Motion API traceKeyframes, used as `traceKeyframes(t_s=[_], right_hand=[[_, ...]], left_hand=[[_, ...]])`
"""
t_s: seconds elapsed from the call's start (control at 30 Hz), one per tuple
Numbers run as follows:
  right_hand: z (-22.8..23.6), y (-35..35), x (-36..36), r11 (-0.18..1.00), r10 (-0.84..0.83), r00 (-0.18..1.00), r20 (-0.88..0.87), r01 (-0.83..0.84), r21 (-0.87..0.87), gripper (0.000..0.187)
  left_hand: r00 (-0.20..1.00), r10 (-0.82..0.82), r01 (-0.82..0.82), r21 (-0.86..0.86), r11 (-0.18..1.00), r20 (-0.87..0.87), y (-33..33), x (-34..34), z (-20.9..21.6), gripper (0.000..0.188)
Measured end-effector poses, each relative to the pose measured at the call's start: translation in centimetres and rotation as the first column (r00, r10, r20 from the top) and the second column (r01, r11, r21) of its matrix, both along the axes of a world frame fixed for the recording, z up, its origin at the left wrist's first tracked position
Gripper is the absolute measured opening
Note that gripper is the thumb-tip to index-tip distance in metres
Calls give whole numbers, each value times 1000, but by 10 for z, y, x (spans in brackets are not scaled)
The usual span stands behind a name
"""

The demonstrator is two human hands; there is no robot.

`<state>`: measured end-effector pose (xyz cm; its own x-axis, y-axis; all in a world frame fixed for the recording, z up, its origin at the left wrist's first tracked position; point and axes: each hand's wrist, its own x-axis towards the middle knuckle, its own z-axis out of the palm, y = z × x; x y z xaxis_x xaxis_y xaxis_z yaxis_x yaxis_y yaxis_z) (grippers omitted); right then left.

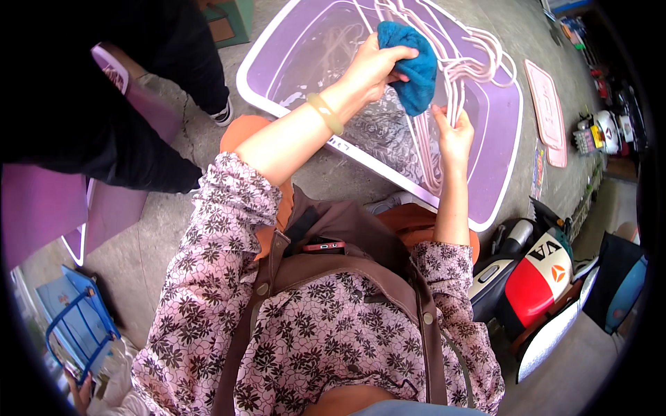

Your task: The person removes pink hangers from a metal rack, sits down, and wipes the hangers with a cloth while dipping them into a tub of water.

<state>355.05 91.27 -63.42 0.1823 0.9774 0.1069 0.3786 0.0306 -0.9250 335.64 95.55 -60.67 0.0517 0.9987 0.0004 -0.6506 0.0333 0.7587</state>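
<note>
A teal cloth [418, 82] is bunched in my left hand [374, 68], the thumb pressed over its side. My right hand [456, 135] is closed round the bars of several pale pink clothes hangers [479, 66], whose hooks crowd together beyond it. The cloth lies against the hangers, just left of my right hand. Both hands are above a large purple tub [274, 52] with a white rim. Water [374, 128] shows inside it, and the lower ends of the hangers reach down there.
At the left stands a person in dark trousers [187, 55], beside purple tub-like pieces [41, 201]. A pink lid [545, 111] lies right of the tub. Nearer right is a red and white motorbike [534, 277]; a blue metal frame [80, 326] stands at lower left.
</note>
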Motion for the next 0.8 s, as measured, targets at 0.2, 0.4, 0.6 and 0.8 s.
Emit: traceKeyframes(t_s=[0.2, 0.4, 0.6, 0.8], right_hand=[[7, -10, -5, 998, 45, 999, -28, -44, 48, 20], [13, -14, -32, 986, 131, 990, -50, -125, 106, 19], [11, -14, -48, 972, 199, 932, 302, -226, 57, 27], [-2, -20, -53, 964, 221, 862, 456, -265, 34, 28]], left_hand=[[932, 189, -148, -150, 978, 309, 25, -70, 21, 19], [931, 303, -316, 33, 948, 204, -55, -102, 71, 17], [884, 465, -416, 372, 830, -49, -146, -143, 85, 25], [709, 671, -623, 255, 740, -217, -263, -206, 46, 39]])
